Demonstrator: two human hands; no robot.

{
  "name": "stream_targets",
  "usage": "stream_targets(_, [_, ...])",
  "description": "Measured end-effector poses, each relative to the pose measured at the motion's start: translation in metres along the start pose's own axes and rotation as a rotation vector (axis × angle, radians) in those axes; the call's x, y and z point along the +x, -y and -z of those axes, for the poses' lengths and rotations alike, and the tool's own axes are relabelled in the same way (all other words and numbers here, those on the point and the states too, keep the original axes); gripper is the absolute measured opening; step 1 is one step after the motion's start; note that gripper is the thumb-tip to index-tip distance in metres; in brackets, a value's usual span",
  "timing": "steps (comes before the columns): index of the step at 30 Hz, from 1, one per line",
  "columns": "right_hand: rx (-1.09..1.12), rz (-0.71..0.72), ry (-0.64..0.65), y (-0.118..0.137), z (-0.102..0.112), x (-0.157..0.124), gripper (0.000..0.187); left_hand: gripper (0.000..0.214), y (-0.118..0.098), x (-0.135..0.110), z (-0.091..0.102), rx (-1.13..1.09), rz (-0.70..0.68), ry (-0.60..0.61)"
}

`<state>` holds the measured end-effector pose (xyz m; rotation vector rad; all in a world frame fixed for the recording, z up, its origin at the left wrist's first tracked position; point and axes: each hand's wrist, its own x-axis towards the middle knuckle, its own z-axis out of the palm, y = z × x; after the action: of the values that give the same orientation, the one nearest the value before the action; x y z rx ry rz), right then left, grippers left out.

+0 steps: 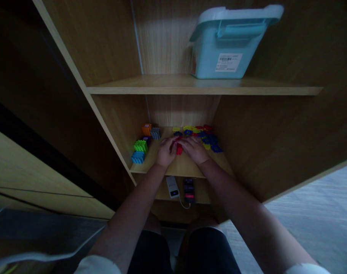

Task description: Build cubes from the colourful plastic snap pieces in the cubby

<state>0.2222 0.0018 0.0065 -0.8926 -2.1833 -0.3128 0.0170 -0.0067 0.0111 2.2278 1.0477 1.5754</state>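
Note:
My left hand [166, 151] and my right hand [194, 148] meet over the middle shelf, fingers curled around red toothed puzzle pieces [179, 149]. Part of the red shows below and between the fingertips; how many pieces I hold is hidden. Just beyond and to the right of my right hand lie loose dark blue pieces [210, 140], yellow pieces [187, 128] and red pieces [207, 128]. Along the left wall sit tidy toothed blocks: an orange block [147, 129], a grey block [155, 133], a green block [140, 145] and a light blue block [138, 157]; a purple one is partly hidden.
On the upper shelf [162, 90] stands a light blue lidded bin [230, 45] with a label. Below, a white power bank [172, 186] is cabled to a phone [189, 190]. Wooden side walls [265, 129] flank my arms, and a white cable [48, 257] crosses at lower left.

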Motion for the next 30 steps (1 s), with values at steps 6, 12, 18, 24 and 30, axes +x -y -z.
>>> stream_targets(6, [0.022, -0.045, -0.027, 0.005, 0.007, 0.003, 0.032, 0.024, 0.005, -0.001, 0.0, -0.053, 0.08, -0.06])
stream_targets(12, [0.03, -0.137, 0.01, 0.011, 0.013, 0.004, 0.032, 0.022, 0.008, -0.002, -0.001, -0.098, 0.12, -0.091])
stream_targets(18, [0.038, -0.124, -0.008, 0.01, 0.012, 0.004, 0.023, 0.019, 0.01, -0.002, -0.001, -0.096, 0.151, -0.1])
stream_targets(24, [0.082, -0.125, -0.001, 0.013, 0.014, 0.007, 0.02, 0.02, 0.01, -0.002, 0.0, -0.109, 0.144, -0.11])
stream_targets(30, [0.159, -0.176, -0.059, 0.01, 0.012, 0.006, 0.017, 0.02, 0.008, -0.001, 0.0, -0.117, 0.159, -0.096])
